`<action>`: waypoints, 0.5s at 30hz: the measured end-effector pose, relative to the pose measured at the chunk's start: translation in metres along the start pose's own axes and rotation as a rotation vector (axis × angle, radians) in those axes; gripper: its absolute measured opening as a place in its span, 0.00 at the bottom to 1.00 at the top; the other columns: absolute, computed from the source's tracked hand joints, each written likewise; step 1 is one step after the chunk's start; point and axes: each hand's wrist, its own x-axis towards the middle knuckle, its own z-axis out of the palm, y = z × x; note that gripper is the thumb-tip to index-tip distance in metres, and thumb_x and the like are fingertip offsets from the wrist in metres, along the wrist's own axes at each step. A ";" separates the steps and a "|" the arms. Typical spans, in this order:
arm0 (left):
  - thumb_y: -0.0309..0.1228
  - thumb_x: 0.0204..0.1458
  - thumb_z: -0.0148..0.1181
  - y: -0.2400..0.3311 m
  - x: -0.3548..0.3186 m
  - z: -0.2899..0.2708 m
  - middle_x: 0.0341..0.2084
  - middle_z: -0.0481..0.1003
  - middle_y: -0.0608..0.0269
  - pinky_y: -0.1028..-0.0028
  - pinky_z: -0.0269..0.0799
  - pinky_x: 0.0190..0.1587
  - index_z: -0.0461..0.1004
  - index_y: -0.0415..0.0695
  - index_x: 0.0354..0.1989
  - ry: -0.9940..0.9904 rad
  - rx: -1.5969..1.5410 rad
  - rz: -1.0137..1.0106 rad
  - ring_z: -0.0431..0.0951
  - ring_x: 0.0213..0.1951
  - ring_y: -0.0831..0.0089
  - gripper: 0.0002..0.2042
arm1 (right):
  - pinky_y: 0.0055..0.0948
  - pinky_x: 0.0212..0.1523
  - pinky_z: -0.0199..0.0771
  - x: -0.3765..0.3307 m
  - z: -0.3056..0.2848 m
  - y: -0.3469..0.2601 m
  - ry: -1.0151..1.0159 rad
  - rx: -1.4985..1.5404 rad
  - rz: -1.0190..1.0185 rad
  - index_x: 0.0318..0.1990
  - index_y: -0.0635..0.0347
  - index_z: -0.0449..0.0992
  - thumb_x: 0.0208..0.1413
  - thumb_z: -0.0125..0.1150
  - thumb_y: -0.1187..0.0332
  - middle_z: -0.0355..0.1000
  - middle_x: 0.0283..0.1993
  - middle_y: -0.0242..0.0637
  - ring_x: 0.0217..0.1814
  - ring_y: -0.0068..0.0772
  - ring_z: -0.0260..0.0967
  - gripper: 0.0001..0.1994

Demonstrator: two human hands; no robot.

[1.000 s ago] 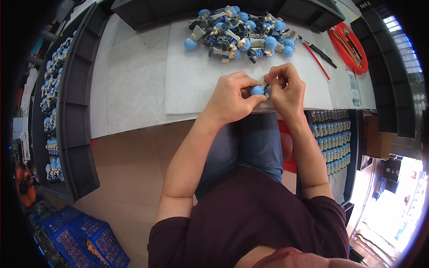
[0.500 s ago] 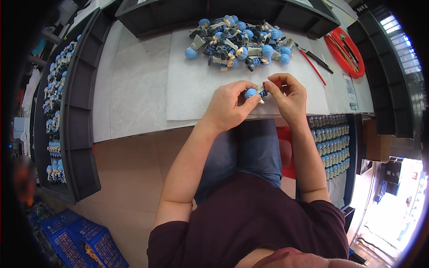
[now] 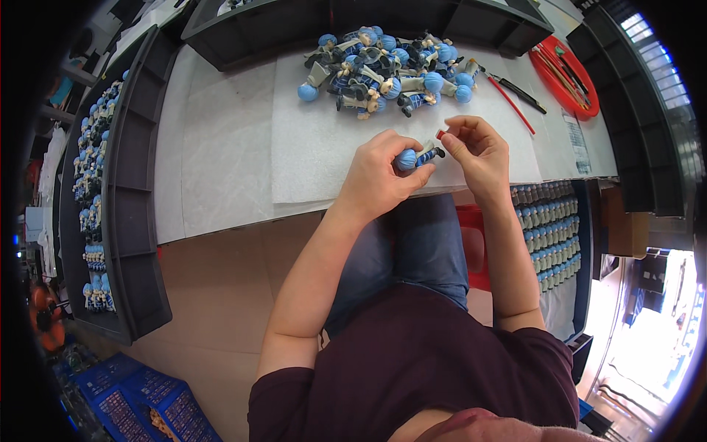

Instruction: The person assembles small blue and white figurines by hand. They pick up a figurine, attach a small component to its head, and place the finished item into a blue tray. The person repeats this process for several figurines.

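Observation:
Between the thumb and fingers of my left hand lies a small blue-haired figurine, its head to the left and its dark-shoed feet pointing right. My right hand is just right of the feet, pinching a small red piece between thumb and fingertips; what kind of piece it is I cannot tell. Both hands are over the white sheet near the table's front edge. Beyond them a heap of similar figurines lies jumbled on the sheet.
A red stick and a black pen-like tool lie right of the heap. A red oval tray holds slim tools. Black crates stand at left, back and right. Figurine rows fill a tray by my right arm.
My right hand has drawn slightly away from the figurine with the red piece, uncovering its feet. The left hand keeps its hold. The whole view has shifted a little.

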 end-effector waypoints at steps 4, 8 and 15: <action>0.29 0.35 0.71 0.003 0.001 -0.002 0.22 0.70 0.67 0.81 0.64 0.23 0.76 0.38 0.30 -0.028 -0.049 -0.040 0.67 0.21 0.83 0.14 | 0.15 0.32 0.65 -0.006 0.003 -0.001 -0.057 -0.051 -0.027 0.37 0.67 0.74 0.45 0.61 0.80 0.69 0.27 0.29 0.30 0.15 0.66 0.09; 0.29 0.33 0.73 -0.002 0.001 -0.001 0.21 0.70 0.67 0.82 0.64 0.24 0.77 0.38 0.29 -0.048 -0.097 -0.074 0.67 0.23 0.84 0.15 | 0.20 0.31 0.66 -0.011 0.011 0.005 0.016 -0.386 -0.264 0.38 0.63 0.75 0.42 0.62 0.80 0.70 0.26 0.33 0.29 0.21 0.68 0.13; 0.29 0.32 0.73 -0.002 0.001 -0.003 0.21 0.73 0.66 0.81 0.68 0.26 0.76 0.36 0.29 -0.045 -0.105 -0.092 0.70 0.24 0.84 0.16 | 0.23 0.29 0.67 -0.007 0.019 0.005 0.077 -0.317 -0.173 0.31 0.62 0.63 0.43 0.59 0.82 0.70 0.25 0.35 0.28 0.24 0.69 0.11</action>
